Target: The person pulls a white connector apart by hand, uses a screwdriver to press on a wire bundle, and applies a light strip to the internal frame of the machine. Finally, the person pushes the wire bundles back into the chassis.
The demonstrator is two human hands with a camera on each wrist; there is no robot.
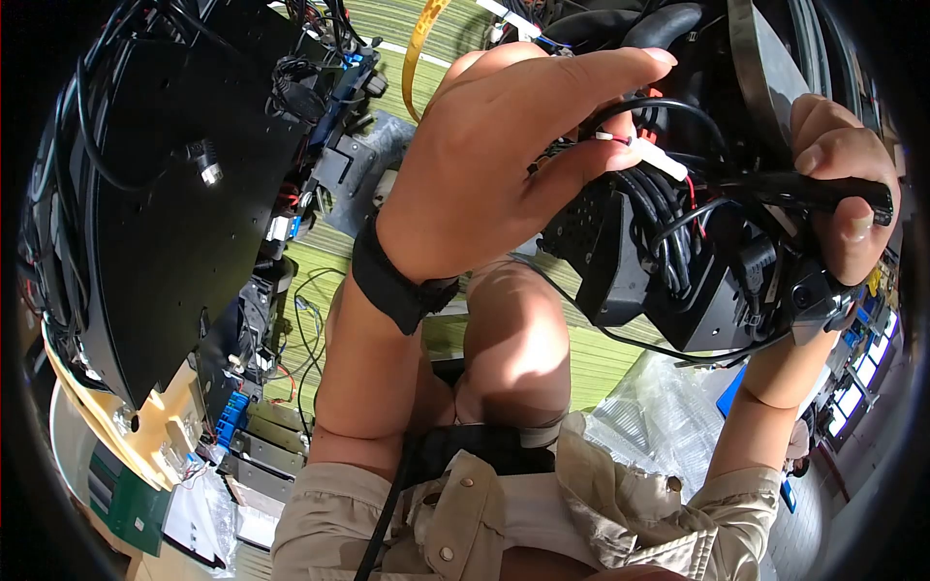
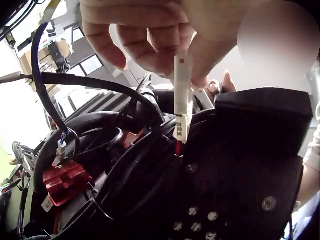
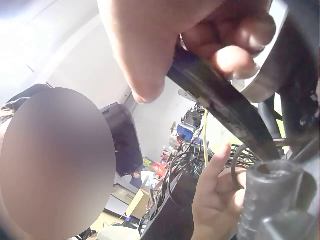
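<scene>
In the head view my left hand [image 1: 494,160] pinches a small cable end between thumb and fingers, beside a white connector [image 1: 662,160]. The left wrist view has the white connector [image 2: 182,95] upright at the fingertips of my left hand [image 2: 165,30], with a red wire below it. My right hand [image 1: 848,194] grips a black bar-like piece [image 1: 775,190]; in the right wrist view the fingers of my right hand [image 3: 200,45] curl round that black piece [image 3: 225,107]. Bundled black cables [image 1: 668,232] lie between the hands on a black housing [image 1: 605,252].
A large black panel [image 1: 184,194] with cables stands at the left. Clear plastic wrap [image 1: 649,416] lies on the floor near my legs. A red part [image 2: 65,182] sits among cables in the left wrist view. A yellow strip [image 1: 418,58] hangs at the top.
</scene>
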